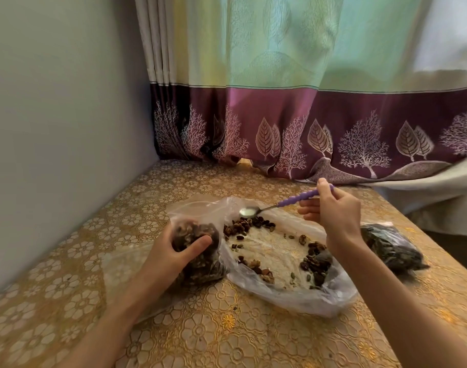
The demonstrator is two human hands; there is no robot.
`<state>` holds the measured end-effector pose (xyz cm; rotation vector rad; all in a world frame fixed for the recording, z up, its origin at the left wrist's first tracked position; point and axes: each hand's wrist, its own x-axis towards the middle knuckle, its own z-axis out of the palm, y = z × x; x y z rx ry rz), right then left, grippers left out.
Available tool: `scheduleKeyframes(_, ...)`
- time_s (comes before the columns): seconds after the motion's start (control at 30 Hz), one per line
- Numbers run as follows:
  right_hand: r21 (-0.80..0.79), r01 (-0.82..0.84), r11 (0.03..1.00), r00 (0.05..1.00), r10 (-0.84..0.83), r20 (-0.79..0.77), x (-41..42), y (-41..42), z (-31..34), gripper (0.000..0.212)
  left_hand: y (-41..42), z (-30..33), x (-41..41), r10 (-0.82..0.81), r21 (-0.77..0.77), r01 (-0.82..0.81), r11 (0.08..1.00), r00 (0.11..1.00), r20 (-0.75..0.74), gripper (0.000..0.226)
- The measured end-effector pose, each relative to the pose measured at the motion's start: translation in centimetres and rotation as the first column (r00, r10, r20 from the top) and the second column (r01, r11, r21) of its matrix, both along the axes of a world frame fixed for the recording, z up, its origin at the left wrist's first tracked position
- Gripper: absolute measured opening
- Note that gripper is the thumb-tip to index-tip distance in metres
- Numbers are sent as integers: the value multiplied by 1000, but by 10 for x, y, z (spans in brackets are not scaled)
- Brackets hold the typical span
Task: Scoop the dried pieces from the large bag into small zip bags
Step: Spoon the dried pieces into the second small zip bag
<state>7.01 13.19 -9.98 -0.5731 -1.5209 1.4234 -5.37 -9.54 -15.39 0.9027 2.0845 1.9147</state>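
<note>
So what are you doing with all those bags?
A person is packing dried pieces into small bags. The left hand grips a nearly full small zip bag. The right hand holds a purple-handled spoon, empty, over the large bag. Another filled bag lies to the right.

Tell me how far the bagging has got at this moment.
Done: one filled small bag lies at the right. In hand: left hand grips a nearly full zip bag; right hand holds the empty spoon. Left: scattered dried pieces remaining in the large bag.
</note>
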Motion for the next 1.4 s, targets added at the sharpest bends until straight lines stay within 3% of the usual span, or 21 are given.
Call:
scheduleKeyframes(0.23,109,93,990,981,-109,158,-3,6,-15,38,-1,-1,-1,57,17,-56,998,998,-34,49)
scheduleKeyframes(0.47,99,-3,995,980,-16,196,-13,-5,-23,34,0,0,-1,85,42,-83,996,995,-43,48)
scheduleKeyframes(0.57,24,-46,999,975,40,217,-17,-9,-27,36,1,0,0,85,36,-84,996,995,-42,47)
scheduleKeyframes(0.73,-275,-75,959,978,125,169,-14,-7,-30,46,0,0,0,59,18,-59,998,998,-16,49)
scheduleKeyframes(0.87,-361,-76,929,979,138,149,-7,-5,-25,42,-1,-1,-1,9,12,-9,1000,999,44,46)
scheduleKeyframes(1.03,-376,-75,923,989,119,93,2,-2,-14,37,-1,-5,-4,-8,-10,9,1000,995,103,46)
scheduleKeyframes(1.17,-341,-122,932,991,136,17,8,-3,0,39,-1,-8,-6,-1,-64,9,998,993,121,68)
scheduleKeyframes(1.3,-313,-196,929,980,178,-85,11,-9,20,40,-3,-7,-5,24,-39,-20,999,995,101,52)
scheduleKeyframes(1.4,-283,-254,925,966,227,-125,11,-17,35,41,-3,-5,-5,42,-48,-38,998,994,100,57)
